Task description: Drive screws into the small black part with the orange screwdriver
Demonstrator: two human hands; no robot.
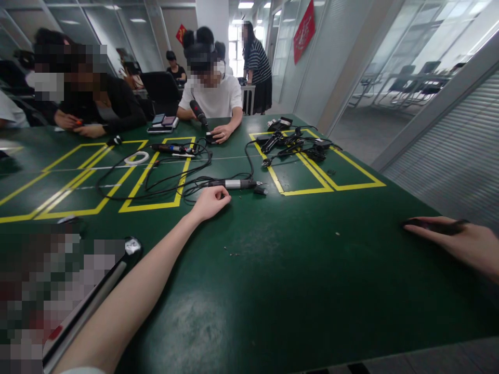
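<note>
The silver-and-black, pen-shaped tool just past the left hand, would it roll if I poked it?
The silver-and-black tool might roll a bit; its barrel looks round. The looped black cord by its left end could drag. It's probably stiff, being so straight.

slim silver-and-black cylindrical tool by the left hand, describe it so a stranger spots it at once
On the dark green table, look between the two groups of yellow tape rectangles. Just beyond the person's bare left hand lies the slim silver-and-black cylindrical tool. Its broad silver midsection sets it apart from the looped black cables beside it.
</note>
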